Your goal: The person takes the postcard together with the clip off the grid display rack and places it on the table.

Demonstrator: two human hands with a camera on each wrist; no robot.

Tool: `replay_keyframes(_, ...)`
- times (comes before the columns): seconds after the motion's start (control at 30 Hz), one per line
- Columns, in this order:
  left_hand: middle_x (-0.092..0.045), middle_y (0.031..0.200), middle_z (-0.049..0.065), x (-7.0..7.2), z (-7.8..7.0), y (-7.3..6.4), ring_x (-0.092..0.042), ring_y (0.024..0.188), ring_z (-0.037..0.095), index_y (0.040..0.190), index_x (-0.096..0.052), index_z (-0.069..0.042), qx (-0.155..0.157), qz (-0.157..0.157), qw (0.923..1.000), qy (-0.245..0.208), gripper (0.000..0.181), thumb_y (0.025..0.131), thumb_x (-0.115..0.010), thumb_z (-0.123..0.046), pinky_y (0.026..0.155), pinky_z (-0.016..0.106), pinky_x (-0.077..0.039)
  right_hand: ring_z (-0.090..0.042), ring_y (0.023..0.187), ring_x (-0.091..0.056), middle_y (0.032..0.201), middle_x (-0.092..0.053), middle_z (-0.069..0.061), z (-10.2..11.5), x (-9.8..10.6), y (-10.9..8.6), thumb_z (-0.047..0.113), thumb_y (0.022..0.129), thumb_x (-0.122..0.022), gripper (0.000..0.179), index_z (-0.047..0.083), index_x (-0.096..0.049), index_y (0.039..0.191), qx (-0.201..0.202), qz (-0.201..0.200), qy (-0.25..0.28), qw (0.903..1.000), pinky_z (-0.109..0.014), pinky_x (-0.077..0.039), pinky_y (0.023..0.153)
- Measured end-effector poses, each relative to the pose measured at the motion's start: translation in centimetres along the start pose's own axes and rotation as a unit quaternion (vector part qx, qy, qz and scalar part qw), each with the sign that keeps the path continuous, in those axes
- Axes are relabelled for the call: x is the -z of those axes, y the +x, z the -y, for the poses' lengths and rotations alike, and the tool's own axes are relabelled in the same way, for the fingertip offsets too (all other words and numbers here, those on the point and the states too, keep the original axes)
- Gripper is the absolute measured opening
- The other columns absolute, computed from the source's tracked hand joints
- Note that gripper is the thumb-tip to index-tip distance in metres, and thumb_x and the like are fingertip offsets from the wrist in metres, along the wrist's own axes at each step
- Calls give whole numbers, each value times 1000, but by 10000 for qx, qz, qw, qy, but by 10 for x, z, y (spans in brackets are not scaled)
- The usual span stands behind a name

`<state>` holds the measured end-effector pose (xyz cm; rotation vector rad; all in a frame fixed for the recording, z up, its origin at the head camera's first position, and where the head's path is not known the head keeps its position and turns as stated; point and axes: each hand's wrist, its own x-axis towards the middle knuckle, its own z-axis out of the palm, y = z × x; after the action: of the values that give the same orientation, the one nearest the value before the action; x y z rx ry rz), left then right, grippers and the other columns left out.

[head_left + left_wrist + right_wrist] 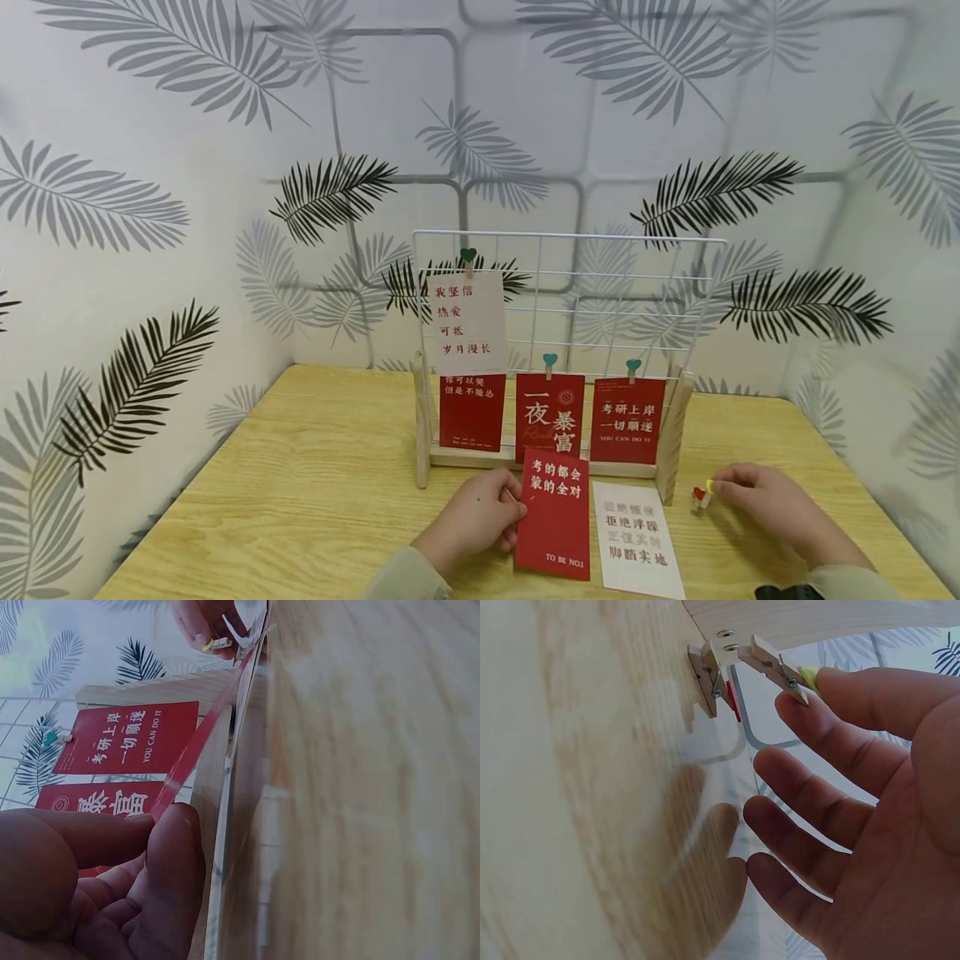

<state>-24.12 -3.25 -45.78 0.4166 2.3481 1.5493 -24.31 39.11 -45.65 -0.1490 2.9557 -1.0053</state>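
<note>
My left hand (480,512) pinches the left edge of a red card (553,533) with white lettering, just above the table. In the left wrist view that card appears edge-on between thumb and forefinger. My right hand (776,508) pinches a small wooden clothespin (776,667) with a yellow top between thumb and forefinger, its other fingers spread. Beside it on the table sits a second clothespin (711,679) with a red heart. A white card (637,537) with lettering lies between the two hands, partly beside the red one.
Behind the hands stands a white wire grid (630,317) in a wooden stand (422,450). A white card (467,321) and red cards (471,417), (549,408), (628,425) hang on it, several under heart-topped clips. A leaf-patterned wall rises behind the wooden table (285,500).
</note>
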Motion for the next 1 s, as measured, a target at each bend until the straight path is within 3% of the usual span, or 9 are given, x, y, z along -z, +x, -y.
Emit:
replay_keyframes(0.4,-64,72,12,-1,-2,-2,-62,52,19,96,-58,-7,288,169,9994,-65,7,98,-64,-7,50,31,-54,-19,94,-54,110,-68,-7,3,1,0,29,99,-65,22,10,-73,104,-184,211,99,9996,-39,-45,81)
replay_keyframes(1.0,-66,72,11,0,-1,-4,-61,52,16,95,-58,-6,395,344,9986,-74,9,98,-65,-9,49,28,-54,-19,84,-51,96,-66,-3,-2,-3,2,21,97,-67,14,10,-75,93,167,140,-270,9994,-39,-43,73)
